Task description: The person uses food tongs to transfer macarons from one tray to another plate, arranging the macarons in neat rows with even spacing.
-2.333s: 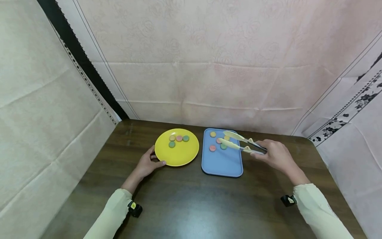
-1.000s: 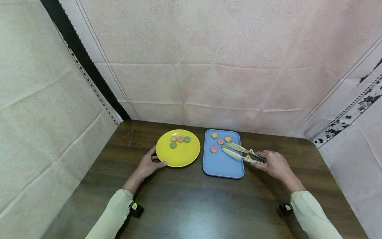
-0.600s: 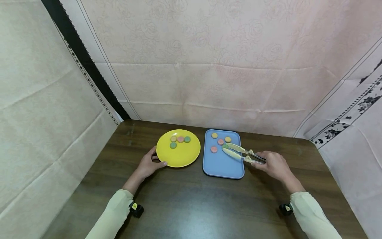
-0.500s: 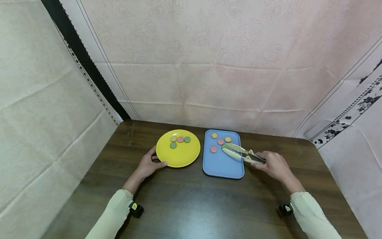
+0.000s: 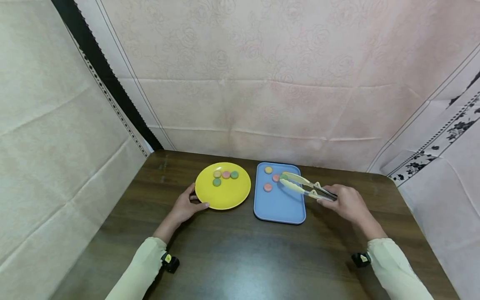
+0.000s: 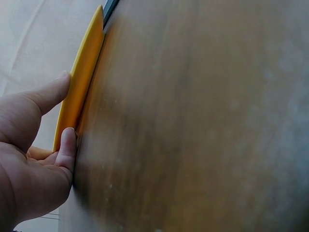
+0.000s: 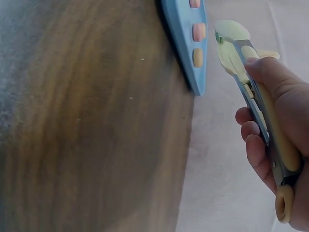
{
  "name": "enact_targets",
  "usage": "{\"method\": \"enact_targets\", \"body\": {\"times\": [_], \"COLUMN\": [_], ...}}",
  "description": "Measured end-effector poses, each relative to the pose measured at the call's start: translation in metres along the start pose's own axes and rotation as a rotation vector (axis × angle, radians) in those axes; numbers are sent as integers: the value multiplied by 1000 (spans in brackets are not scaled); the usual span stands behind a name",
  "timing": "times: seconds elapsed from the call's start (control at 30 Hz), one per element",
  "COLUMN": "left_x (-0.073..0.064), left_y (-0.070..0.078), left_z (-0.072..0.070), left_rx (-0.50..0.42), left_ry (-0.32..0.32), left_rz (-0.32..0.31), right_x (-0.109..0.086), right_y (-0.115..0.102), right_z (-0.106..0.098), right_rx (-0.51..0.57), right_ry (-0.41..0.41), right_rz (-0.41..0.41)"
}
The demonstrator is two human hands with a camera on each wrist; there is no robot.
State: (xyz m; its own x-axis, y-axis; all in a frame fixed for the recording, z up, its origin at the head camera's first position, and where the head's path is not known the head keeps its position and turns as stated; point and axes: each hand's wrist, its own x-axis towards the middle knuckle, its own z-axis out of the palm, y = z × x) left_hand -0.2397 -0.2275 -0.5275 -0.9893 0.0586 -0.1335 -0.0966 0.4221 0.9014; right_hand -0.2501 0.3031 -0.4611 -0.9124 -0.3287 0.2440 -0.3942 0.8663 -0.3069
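My left hand [image 5: 185, 204] holds the rim of a round yellow plate [image 5: 228, 200], thumb and fingers spread along its left side. The left wrist view shows the thumb [image 6: 53, 94] on the rim and the little finger against the underside. My right hand [image 5: 346, 202] grips a pair of tongs [image 5: 313, 189] with pale cream tips. Between those tips is a green macaron-like disc [image 5: 283, 177], above the blue tray [image 5: 279, 210]. The right wrist view shows the tongs raised over the tray's level, a bit of green [image 7: 218, 37] at their tips.
Pink discs [image 5: 267, 187] and a yellow disc [image 5: 268, 170] lie on the tray. On the plate are several discs, among them a pink one [image 5: 226, 175]. Both dishes stand near the back edge of the dark wooden table [image 5: 232, 254]. A pale cloth [image 5: 240, 104] hangs behind.
The tongs moved down to the green disc, their tips came round it, and they have now risen slightly with it. The left hand and plate have kept their place.
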Motion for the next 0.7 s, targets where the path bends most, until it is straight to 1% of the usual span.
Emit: {"method": "enact_targets", "body": {"times": [0.17, 0.37, 0.5, 0.7], "left_x": [1, 0, 1, 0], "left_y": [0, 1, 0, 1], "left_z": [0, 0, 0, 0], "left_rx": [-2, -1, -2, 0], "left_ry": [-1, -8, -8, -4], "left_rz": [-5, -7, -11, -12], "right_x": [2, 5, 9, 21], "right_y": [-5, -16, -25, -40], "right_z": [-10, -22, -27, -31], "right_rx": [-14, -22, -30, -26], "right_ry": [11, 35, 57, 66], "right_rz": [-13, -21, -55, -102]}}
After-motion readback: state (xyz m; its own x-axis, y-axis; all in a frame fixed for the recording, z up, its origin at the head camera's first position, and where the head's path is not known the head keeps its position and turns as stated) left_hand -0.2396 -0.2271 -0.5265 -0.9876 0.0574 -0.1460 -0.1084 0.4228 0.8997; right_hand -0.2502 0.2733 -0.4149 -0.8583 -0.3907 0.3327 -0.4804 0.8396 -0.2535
